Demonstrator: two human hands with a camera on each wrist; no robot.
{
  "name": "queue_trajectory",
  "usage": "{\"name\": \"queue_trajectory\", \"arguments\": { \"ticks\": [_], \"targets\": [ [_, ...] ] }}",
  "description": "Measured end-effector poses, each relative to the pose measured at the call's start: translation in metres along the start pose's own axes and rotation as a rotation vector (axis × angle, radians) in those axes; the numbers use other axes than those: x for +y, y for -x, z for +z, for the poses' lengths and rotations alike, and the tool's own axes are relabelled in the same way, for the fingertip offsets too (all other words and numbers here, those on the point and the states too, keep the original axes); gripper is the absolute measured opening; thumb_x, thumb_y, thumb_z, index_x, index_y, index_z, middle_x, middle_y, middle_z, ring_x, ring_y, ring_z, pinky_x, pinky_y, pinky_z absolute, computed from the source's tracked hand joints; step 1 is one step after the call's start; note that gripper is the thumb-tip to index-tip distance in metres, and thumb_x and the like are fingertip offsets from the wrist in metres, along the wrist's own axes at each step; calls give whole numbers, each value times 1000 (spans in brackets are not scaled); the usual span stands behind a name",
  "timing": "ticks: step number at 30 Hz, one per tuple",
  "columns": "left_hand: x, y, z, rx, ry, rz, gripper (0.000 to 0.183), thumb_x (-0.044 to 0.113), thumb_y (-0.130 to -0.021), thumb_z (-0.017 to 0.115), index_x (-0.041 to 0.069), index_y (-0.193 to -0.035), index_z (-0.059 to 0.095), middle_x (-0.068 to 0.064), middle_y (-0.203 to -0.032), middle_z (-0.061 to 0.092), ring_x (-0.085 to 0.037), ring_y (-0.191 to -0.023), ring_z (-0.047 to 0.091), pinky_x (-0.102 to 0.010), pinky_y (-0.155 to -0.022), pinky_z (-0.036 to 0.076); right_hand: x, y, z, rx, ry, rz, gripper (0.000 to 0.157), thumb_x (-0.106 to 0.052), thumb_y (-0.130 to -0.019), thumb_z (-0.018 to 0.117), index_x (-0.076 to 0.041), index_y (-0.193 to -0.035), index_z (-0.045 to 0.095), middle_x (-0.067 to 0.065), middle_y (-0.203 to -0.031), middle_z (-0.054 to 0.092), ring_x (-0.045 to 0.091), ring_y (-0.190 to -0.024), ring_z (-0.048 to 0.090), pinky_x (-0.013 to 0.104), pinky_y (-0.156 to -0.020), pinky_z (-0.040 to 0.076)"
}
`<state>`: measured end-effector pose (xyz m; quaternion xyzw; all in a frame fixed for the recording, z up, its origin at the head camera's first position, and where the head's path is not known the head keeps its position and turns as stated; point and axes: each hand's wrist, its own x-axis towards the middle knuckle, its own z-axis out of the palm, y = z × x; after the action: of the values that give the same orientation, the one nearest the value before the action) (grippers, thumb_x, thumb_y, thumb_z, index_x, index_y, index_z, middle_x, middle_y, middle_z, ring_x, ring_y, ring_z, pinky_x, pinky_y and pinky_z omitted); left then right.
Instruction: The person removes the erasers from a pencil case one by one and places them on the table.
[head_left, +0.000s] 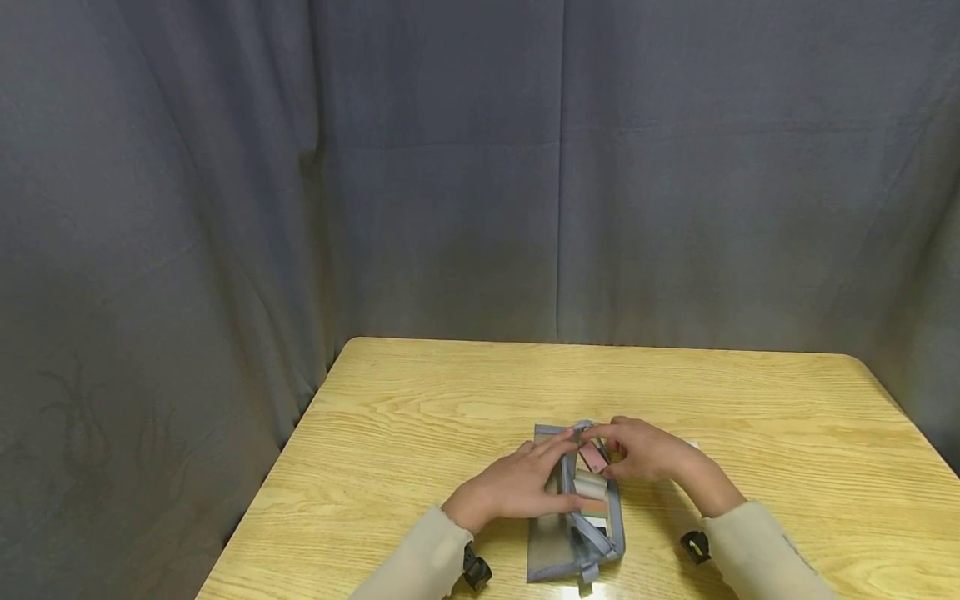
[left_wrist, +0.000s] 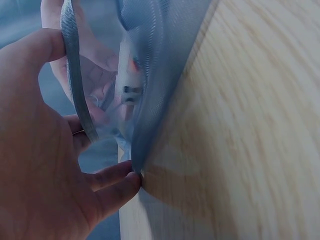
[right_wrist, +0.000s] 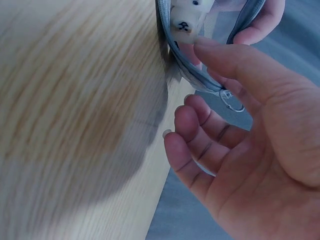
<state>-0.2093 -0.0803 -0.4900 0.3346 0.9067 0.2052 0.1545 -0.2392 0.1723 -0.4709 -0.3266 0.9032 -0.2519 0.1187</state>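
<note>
A grey mesh zip pouch (head_left: pixel 553 546) lies on the table with its zipper open. My left hand (head_left: pixel 517 486) reaches across it, gripping the zipper edge (left_wrist: pixel 75 75) and the mesh side. At the far end of the opening, my right hand (head_left: pixel 648 450) has thumb and index finger at either end of a small pink rectangular item (head_left: pixel 593 457), apparently pinching it. Inside are a pale roll-like item (head_left: pixel 591 483), an orange-brown strip (head_left: pixel 595 507) and white pieces, one bearing a small animal face (right_wrist: pixel 184 24). A zipper ring (right_wrist: pixel 231 100) hangs near my right fingers.
The wooden table (head_left: pixel 420 400) extends around the pouch, with grey curtains (head_left: pixel 450 208) behind and at the sides. Something small and white (head_left: pixel 693 444) shows beyond my right wrist. Black devices (head_left: pixel 476 569) sit at both wrists.
</note>
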Motion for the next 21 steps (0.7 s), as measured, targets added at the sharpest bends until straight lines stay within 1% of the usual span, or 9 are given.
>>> {"name": "queue_trajectory", "arguments": {
  "ticks": [3,5,8,11,18,21],
  "targets": [
    [-2,0,0,6,12,11,84,74,-96,41,26,-162,24,13,-169,6,-17,-154,19,-50,-122,23,-2,0,-1,-9,6,22,49,-12,-86,81,-14,-132,66,3,-89,54,12,-75,46,27,-62,41],
    [-2,0,0,4,14,17,83,73,-96,41,25,-162,24,12,-170,6,-14,-154,17,-48,-124,20,-3,0,-1,-16,6,43,49,-11,-86,81,-14,-132,67,2,-89,54,12,-75,46,28,-63,41],
    [-3,0,1,4,5,22,83,73,-97,42,25,-162,23,12,-170,6,-14,-154,18,-47,-124,20,-3,0,0,-24,6,77,50,-8,-85,80,-17,-132,67,2,-89,53,13,-76,46,28,-63,41],
    [-3,0,2,7,-1,25,83,72,-97,42,25,-162,24,12,-170,6,-14,-154,18,-47,-124,21,-2,0,0,-27,14,89,51,-5,-84,80,-19,-132,67,2,-89,53,13,-76,46,29,-64,41],
    [-2,0,0,8,2,33,83,71,-97,42,25,-163,22,11,-170,7,-13,-154,17,-47,-124,20,0,-1,1,-19,31,103,52,-10,-85,82,-17,-133,66,1,-89,53,13,-76,46,29,-64,41],
    [-1,1,0,11,-3,38,83,69,-98,43,24,-163,21,10,-170,7,-13,-154,17,-48,-124,20,1,-1,3,-12,56,108,53,-10,-84,83,-17,-134,66,1,-87,53,13,-74,46,29,-63,41]
  ]
}}
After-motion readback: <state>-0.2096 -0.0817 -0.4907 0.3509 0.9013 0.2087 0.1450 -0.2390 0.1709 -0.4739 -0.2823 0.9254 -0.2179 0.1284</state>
